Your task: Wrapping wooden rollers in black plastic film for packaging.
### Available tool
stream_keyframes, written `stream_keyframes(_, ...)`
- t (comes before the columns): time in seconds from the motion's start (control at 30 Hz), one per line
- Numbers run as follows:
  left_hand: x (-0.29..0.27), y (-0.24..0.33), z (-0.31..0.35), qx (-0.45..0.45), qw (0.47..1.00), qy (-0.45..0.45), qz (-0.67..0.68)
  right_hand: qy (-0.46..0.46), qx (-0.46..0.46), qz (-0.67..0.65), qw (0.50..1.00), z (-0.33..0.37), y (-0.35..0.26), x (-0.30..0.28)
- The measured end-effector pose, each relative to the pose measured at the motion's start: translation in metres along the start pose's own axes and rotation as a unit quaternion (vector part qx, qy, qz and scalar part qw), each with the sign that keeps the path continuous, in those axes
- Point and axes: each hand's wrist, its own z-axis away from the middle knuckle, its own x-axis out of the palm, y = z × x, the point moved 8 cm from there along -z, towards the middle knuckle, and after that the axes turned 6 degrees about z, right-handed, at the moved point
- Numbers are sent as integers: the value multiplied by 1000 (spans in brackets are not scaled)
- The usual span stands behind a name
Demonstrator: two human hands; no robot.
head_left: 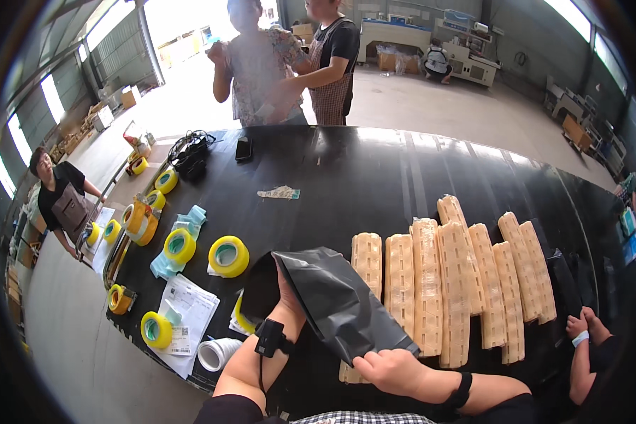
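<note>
The thumb and fingertips of the right hand (387, 370) pinched the lower right end of a dark plastic bag (336, 297). The left hand (287, 291) was at the opposite end, its palm side toward the film; its fingers were hidden there, so whether they were spread or pressed together could not be told. The dark plastic bag was held over the near part of a black table (374, 169), its long axis slanting from upper left to lower right, with the end at the left hand pointing to the upper left.

To the right, wrapped tan bundles (427, 283) lay side by side, their long axes running roughly from near to far. To the left lay a yellow tape roll (242, 258), a white roll (222, 351) and printed papers (198, 300). Farther out, a phone (244, 148) lay near tangled black cables (191, 152).
</note>
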Motion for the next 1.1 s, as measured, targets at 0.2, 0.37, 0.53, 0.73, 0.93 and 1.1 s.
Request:
stream_keyframes(0.2, 26, 73, -36, 80, 994, -76, -2, -84, 55, -155, 983, -10, 12, 53)
stream_keyframes(0.37, -125, 100, 10, 216, 833, 406, -308, -170, 137, -332, 917, -30, 19, 103)
stream_keyframes(0.53, -25, -9, 89, 246, 575, 40, -779, -104, 60, -353, 928, -12, 20, 113)
stream_keyframes(0.73, -91, -71, 160, 13, 314, -32, -949, -91, 339, -172, 920, 36, 51, 111)
stream_keyframes(0.93, -88, -74, 197, 76, 319, 27, -944, -121, 533, -169, 821, 27, 38, 159)
stream_keyframes(1.1, -79, -59, 212, 117, 370, 53, -920, -68, 600, -246, 759, 29, 66, 155)
